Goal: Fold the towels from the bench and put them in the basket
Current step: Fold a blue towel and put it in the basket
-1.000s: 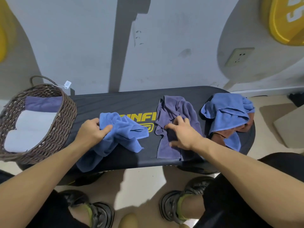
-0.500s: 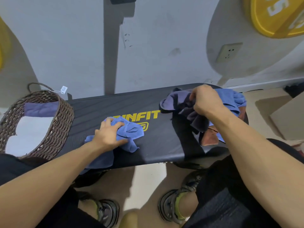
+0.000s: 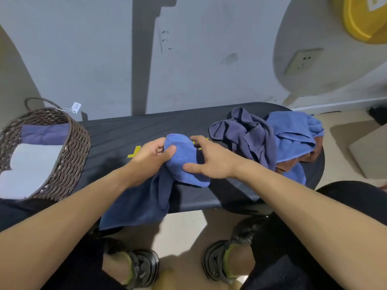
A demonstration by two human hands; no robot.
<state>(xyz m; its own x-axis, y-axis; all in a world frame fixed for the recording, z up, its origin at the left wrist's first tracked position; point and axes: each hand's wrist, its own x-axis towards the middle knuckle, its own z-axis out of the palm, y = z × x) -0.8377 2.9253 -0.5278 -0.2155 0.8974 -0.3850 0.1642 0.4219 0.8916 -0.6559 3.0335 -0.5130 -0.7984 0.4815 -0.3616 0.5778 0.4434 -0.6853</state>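
Towels are the job, and the one in hand is a blue towel (image 3: pixel 184 162) bunched at the middle of the bench (image 3: pixel 125 130), its tail hanging over the near edge toward 6 o'clock. The left hand (image 3: pixel 148 158) pinches its upper fold between thumb and fingers, while the right hand (image 3: pixel 211 162) lies spread on it with fingers straight. By my reading, folding has only begun: next it needs spreading flat, with the unfolded pile (image 3: pixel 270 139) waiting at 2 o'clock and the basket (image 3: pixel 71 151) at 9 o'clock.

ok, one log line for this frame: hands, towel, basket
left hand grips blue towel | right hand open on it | pile unfolded | basket holds folded towels
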